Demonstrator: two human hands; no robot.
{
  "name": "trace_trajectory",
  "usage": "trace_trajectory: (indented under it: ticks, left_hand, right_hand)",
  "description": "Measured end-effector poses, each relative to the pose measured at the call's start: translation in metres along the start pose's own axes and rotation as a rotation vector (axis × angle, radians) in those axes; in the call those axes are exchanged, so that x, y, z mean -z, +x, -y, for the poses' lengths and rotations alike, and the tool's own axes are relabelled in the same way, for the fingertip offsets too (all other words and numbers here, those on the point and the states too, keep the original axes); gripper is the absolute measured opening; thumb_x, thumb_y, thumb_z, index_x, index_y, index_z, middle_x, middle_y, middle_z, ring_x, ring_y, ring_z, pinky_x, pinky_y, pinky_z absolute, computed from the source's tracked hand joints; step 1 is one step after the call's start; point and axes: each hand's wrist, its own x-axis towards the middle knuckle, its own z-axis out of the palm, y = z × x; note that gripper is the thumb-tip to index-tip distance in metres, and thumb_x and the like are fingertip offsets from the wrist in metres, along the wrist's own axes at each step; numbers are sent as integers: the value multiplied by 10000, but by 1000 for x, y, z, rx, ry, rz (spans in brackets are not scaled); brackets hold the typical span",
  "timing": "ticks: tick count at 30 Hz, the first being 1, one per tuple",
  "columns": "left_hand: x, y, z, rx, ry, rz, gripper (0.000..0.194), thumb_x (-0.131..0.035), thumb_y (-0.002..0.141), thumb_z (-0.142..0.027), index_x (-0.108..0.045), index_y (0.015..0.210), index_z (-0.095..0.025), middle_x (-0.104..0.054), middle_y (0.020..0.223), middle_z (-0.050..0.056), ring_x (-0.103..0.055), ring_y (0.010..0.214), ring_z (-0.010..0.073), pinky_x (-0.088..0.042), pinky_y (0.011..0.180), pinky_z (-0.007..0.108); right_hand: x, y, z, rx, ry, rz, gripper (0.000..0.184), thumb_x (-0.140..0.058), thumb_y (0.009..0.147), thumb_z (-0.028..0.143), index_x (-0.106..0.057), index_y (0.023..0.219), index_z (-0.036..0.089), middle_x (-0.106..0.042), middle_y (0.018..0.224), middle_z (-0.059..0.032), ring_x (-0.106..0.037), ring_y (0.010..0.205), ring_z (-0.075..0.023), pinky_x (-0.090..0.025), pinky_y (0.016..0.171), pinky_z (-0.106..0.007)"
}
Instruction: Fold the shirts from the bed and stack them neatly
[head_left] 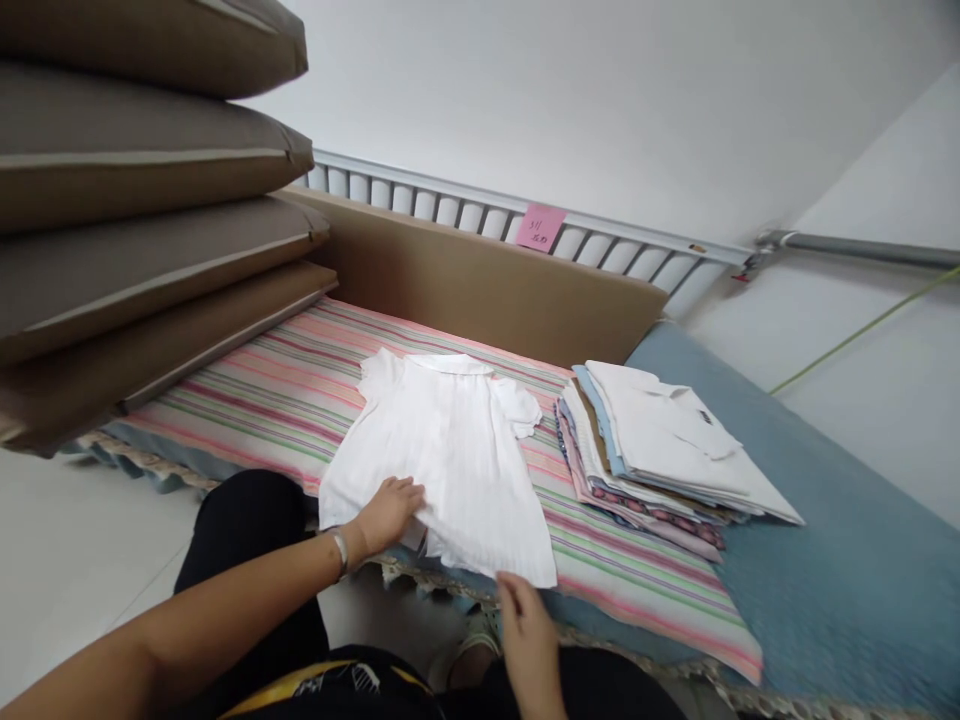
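A white short-sleeved shirt [457, 450] with a collar lies spread out, its collar pointing away from me and its hem near the front edge. My left hand [390, 512], a silver bangle on its wrist, rests flat on the lower left of the shirt with the fingers extended. At the lower right hem, my right hand [527, 635] pinches the cloth between thumb and fingers. Under the shirt is a striped cloth [247, 400]. To the right sits a stack of folded clothes [667, 430], a white collared garment on top.
Thick grey-brown cushions [150, 180] are piled at the left. A long brown board [465, 270] leans before a white radiator [360, 188], with a pink note [540, 227] at its top. Blue fabric [847, 560] covers the surface at right; a pipe [862, 245] runs along the wall.
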Motion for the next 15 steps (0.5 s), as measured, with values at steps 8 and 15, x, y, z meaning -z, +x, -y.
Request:
trace_trajectory:
  ticks: [8,15]
  left_hand:
    - [77,55,-5,77,-138,-24,227,-454,787,-179,-679,780,-155,-694,780,76,-628,733,195,-430,678,265]
    - [98,56,-19,55,-109,-104,304,-448,740,-116,-687,923,-157,-700,935,82,-620,878,223,-428,806,316]
  right_hand:
    - [-82,-11,11,-590,514,405,445,-710,545,485,-590,862,196,-637,639,-7,-562,490,-148,-424,503,-273]
    - [-96,6,18,-887,1032,266,470,-733,607,476,-485,897,201,-674,774,-18,-590,598,-95,-435,531,-193]
